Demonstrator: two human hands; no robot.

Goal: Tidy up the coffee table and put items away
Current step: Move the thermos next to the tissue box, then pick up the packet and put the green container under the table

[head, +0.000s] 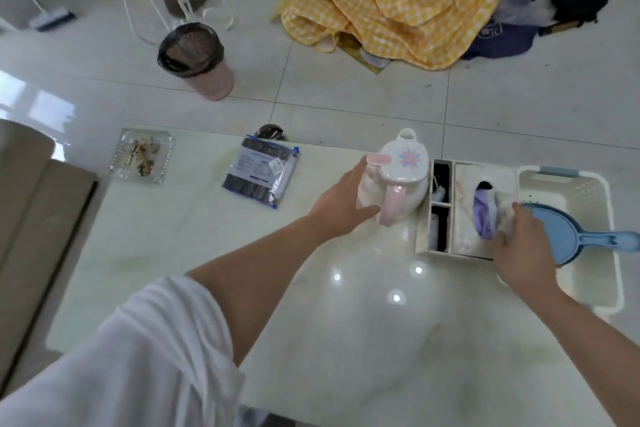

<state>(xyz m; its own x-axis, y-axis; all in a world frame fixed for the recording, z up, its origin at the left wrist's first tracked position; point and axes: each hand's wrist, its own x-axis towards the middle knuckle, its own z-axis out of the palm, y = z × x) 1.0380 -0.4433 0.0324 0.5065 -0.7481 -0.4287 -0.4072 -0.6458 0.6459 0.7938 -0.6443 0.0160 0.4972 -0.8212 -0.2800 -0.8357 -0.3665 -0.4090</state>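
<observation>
Where the right hand [519, 250] curls its fingers onto crumpled white tissue at the organiser box [460, 208], the fingertips are partly buried, so its grip is unclear. The left hand [341, 203] lies spread open against the glossy white jug [398, 177], pink-handled, on the polished marble coffee table [311, 288]. A blue scoop [568, 236] rests in the perforated plastic basket [588, 191].

A single head-worn wide-angle view looks forward and steeply down from above the near edge of the coffee table [207, 288]. The tabletop fills the lower and middle frame, close below the lens, with both forearms reaching in from the bottom. Beyond the far edge, the tiled floor [346, 87] runs up to the top, its lines bowed by the lens.
</observation>
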